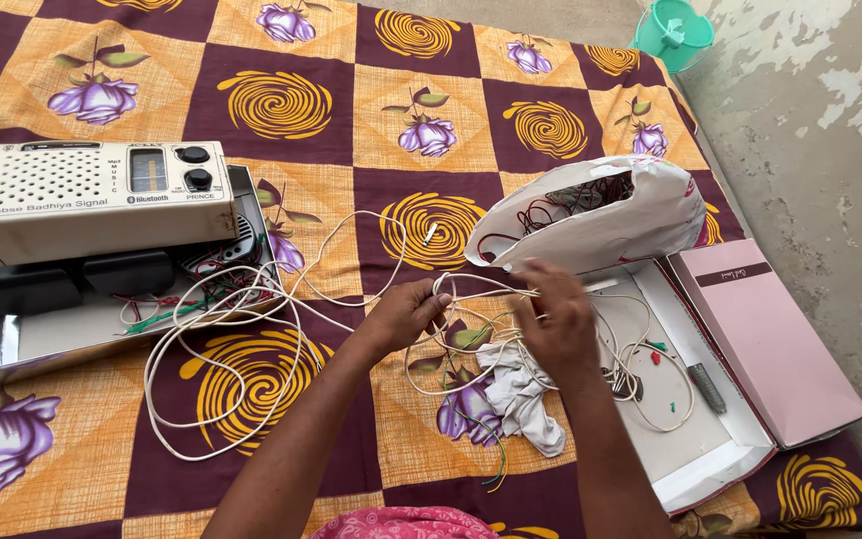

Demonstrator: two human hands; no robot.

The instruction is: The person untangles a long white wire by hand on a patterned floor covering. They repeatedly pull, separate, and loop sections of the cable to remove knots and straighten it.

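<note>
Both hands pinch the cream cable — left hand [406,311], right hand [551,317] — beside the open pink box [710,439]; most cable [221,399] lies tangled, uncoiled.

— What pattern is on the cotton bedsheet [351,130]?
— Maroon and orange squares, yellow spirals, purple roses.
— The plastic radio [92,195]?
— Cream, black knobs.
— The long wire [251,329]?
— Off-white; the cardboard box lid [765,339] is pink.
</note>
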